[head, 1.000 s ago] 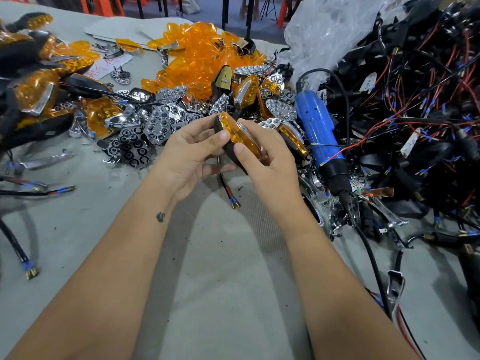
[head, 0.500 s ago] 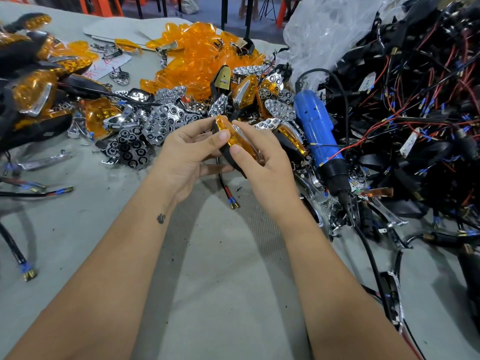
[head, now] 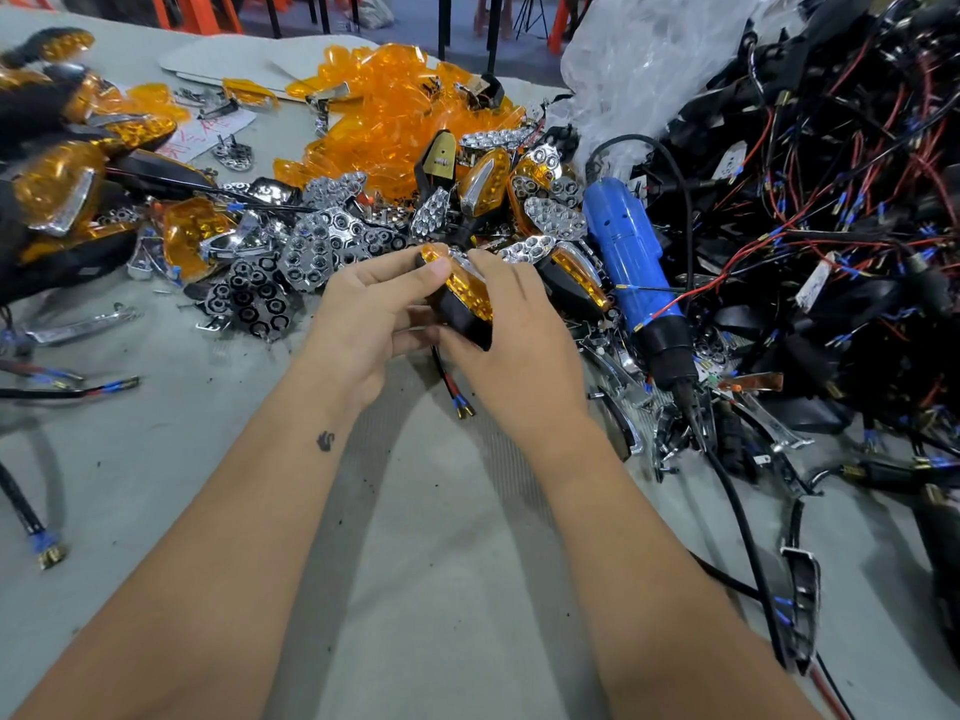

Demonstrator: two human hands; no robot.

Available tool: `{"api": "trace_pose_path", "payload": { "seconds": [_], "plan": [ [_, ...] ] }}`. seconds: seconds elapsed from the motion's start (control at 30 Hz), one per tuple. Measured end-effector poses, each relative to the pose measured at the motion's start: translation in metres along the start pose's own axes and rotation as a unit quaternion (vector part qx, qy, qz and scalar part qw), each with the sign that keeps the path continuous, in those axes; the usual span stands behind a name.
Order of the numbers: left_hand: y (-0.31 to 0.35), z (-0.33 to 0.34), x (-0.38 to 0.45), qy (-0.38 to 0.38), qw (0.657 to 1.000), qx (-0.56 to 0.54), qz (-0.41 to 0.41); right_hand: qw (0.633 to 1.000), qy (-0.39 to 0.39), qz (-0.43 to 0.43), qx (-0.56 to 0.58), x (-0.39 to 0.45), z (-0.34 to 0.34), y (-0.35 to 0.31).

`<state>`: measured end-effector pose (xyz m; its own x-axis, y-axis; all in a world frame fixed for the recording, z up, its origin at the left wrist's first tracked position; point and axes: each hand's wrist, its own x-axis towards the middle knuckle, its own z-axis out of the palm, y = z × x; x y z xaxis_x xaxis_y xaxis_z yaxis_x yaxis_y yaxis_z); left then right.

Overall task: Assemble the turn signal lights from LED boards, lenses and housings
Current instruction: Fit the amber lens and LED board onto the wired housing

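While gripped btwn both, turn signal [head: 464,298]: left hand [head: 371,317] beside, right hand [head: 519,337] under.

A blue electric screwdriver [head: 631,262] lies on the grey counter [head: 426,537], its black cord [head: 737,511] trailing toward the near edge. A crumpled clear plastic bag [head: 639,59] sits behind it. Orange chair legs [head: 200,13] stand beyond the counter.

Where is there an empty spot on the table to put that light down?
Bare grey table lies between the forearms, and left of them below the chrome reflector pile. Crowded: the black wire tangle and blue electric screwdriver on the right.
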<state>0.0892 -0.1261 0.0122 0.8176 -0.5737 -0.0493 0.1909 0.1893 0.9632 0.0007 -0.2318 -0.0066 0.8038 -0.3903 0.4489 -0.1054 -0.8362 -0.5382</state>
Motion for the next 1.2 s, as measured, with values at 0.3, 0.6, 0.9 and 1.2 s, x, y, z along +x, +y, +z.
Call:
{"api": "trace_pose_path", "payload": {
  "seconds": [0.3, 0.6, 0.9, 1.2],
  "plan": [
    [0.003, 0.001, -0.002, 0.012, 1.000, 0.006, 0.007, 1.000, -0.019, -0.005, -0.005, 0.001, -0.007, -0.008],
    [0.001, 0.004, 0.000, 0.040, 0.999, -0.009, 0.020, 0.994, -0.032, 0.042, 0.097, 0.001, -0.008, -0.012],
    [0.000, 0.013, 0.003, 0.081, 0.964, -0.254, 0.019, 0.984, -0.097, 0.019, 0.149, -0.006, -0.001, -0.024],
    [0.000, 0.009, 0.008, 0.085, 0.963, -0.255, 0.031, 0.991, -0.082, -0.008, 0.101, -0.008, -0.006, -0.033]
  ]
}}
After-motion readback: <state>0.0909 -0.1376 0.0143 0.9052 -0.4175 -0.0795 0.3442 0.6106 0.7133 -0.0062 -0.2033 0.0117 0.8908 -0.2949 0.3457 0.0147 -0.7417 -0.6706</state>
